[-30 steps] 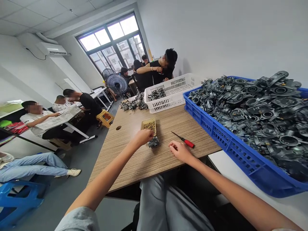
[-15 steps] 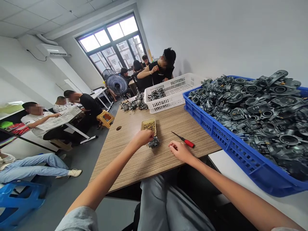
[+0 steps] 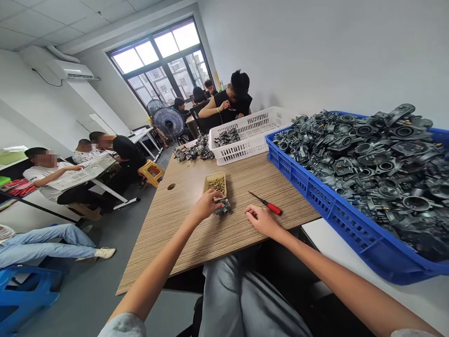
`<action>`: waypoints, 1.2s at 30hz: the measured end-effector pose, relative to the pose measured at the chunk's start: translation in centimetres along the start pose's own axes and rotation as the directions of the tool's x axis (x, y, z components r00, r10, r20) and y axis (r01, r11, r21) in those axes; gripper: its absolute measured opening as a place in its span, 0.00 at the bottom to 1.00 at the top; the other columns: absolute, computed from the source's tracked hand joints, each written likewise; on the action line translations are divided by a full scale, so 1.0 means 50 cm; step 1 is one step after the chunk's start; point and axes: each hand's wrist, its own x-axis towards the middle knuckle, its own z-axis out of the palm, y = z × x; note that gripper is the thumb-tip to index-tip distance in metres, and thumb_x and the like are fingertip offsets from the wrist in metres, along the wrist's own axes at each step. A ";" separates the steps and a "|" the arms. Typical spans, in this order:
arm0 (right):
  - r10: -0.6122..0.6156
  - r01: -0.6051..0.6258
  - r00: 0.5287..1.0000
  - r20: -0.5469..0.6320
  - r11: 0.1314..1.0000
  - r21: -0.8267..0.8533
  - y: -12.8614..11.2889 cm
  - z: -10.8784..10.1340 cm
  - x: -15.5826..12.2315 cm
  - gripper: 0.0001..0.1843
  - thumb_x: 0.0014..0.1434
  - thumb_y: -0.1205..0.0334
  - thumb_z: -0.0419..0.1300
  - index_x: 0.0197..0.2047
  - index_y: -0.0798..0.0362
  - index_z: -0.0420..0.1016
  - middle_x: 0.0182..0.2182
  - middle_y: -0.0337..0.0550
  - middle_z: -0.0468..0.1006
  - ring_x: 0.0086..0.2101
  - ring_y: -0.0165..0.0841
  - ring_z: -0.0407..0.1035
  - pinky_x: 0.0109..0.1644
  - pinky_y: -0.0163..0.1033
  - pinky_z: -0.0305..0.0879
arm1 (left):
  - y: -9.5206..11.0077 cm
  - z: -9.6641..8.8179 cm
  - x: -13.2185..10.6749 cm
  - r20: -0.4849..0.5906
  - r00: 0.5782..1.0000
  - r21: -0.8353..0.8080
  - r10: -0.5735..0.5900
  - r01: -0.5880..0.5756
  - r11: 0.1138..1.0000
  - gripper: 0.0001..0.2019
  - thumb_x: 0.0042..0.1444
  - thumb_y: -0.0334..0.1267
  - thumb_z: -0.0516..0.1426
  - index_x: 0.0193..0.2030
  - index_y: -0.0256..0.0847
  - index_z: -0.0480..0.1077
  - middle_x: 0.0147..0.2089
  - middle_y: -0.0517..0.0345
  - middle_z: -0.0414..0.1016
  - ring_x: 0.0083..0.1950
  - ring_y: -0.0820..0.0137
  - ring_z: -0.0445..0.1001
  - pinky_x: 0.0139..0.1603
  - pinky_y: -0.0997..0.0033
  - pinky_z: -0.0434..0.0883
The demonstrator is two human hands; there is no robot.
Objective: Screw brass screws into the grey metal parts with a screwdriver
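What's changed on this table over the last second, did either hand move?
The left hand eased slightly down toward the small metal part; its fingers now touch it. Across the table, a person lowered a raised arm. The right hand stayed curled on the table, and the red-handled screwdriver, screw tray and blue crate kept their places.

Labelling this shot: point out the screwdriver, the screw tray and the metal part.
screwdriver (image 3: 274,208), head view, red handle.
screw tray (image 3: 215,173), head view, far rim.
metal part (image 3: 224,208), head view, grey body.
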 end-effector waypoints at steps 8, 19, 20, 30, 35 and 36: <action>0.031 -0.031 0.999 0.011 0.999 0.017 0.007 0.002 -0.001 0.08 0.66 0.56 0.58 0.41 0.47 0.77 0.28 0.41 0.83 0.33 0.39 0.78 0.36 0.39 0.71 | 0.013 0.104 -0.074 -0.290 0.947 -0.103 -0.136 0.110 0.989 0.21 0.67 0.50 0.68 0.61 0.42 0.77 0.59 0.45 0.80 0.61 0.53 0.80 0.67 0.48 0.77; 0.047 -0.044 0.997 0.063 0.998 -0.048 0.002 -0.010 -0.006 0.13 0.68 0.47 0.57 0.43 0.46 0.76 0.32 0.45 0.83 0.35 0.41 0.79 0.39 0.41 0.74 | 0.053 0.186 -0.105 -0.414 0.903 -0.176 -0.113 0.042 0.983 0.23 0.65 0.41 0.70 0.62 0.45 0.69 0.67 0.44 0.72 0.72 0.51 0.72 0.77 0.47 0.70; 0.050 -0.047 0.996 0.069 0.998 -0.046 0.003 -0.008 -0.006 0.13 0.68 0.47 0.57 0.43 0.46 0.76 0.33 0.45 0.83 0.35 0.41 0.79 0.39 0.41 0.75 | 0.053 0.190 -0.108 -0.415 0.905 -0.181 -0.098 0.024 0.983 0.24 0.66 0.41 0.69 0.64 0.45 0.68 0.69 0.43 0.71 0.74 0.51 0.71 0.78 0.47 0.69; -0.071 0.053 0.997 -0.038 0.932 -0.359 -0.024 -0.091 0.016 0.15 0.76 0.54 0.53 0.55 0.49 0.78 0.45 0.53 0.86 0.45 0.46 0.81 0.52 0.48 0.77 | 0.040 0.188 -0.110 -0.448 0.890 -0.306 -0.088 -0.060 0.950 0.30 0.71 0.42 0.62 0.77 0.45 0.65 0.75 0.43 0.71 0.78 0.54 0.70 0.83 0.47 0.65; 0.043 -0.025 0.999 0.001 0.593 -0.805 -0.035 -0.196 0.027 0.23 0.71 0.47 0.66 0.61 0.51 0.75 0.56 0.63 0.81 0.55 0.55 0.77 0.50 0.49 0.72 | 0.037 0.190 -0.114 -0.431 0.897 -0.334 -0.098 -0.058 0.941 0.28 0.69 0.37 0.59 0.76 0.44 0.70 0.74 0.43 0.73 0.76 0.54 0.72 0.82 0.47 0.67; 0.126 -0.052 0.992 0.022 0.555 -0.830 -0.030 -0.208 0.027 0.23 0.69 0.45 0.69 0.58 0.51 0.75 0.54 0.62 0.81 0.52 0.54 0.78 0.48 0.47 0.70 | 0.037 0.192 -0.114 -0.424 0.900 -0.332 -0.099 -0.052 0.942 0.29 0.68 0.37 0.59 0.76 0.44 0.70 0.74 0.43 0.73 0.77 0.54 0.72 0.82 0.47 0.67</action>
